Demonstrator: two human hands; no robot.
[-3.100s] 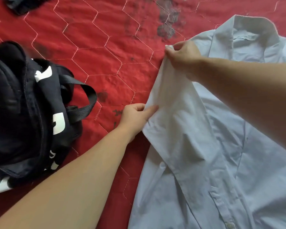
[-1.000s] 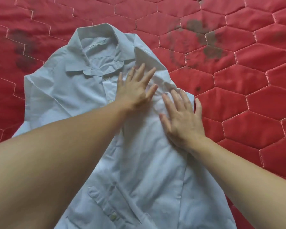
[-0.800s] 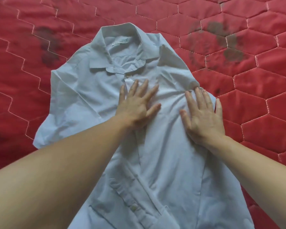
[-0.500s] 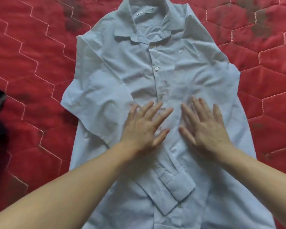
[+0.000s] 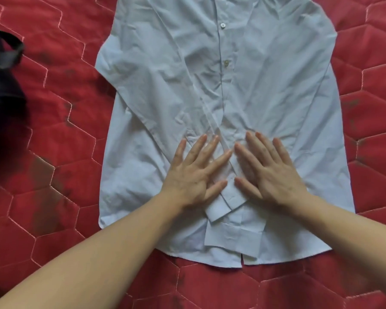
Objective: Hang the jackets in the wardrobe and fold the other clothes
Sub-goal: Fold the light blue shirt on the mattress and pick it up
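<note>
The top edge is cutting off the pale blue shirt (image 5: 265, 85), so its collar and shoulders are lying out of sight. The left hand (image 5: 193, 175) and right hand (image 5: 270, 172) are covering the spot where the folded sleeves are crossing. A black bag (image 5: 2, 97) is showing only partly at the left edge, blurring badly, its white mark staying unreadable. Both elbows are running off the bottom.
</note>
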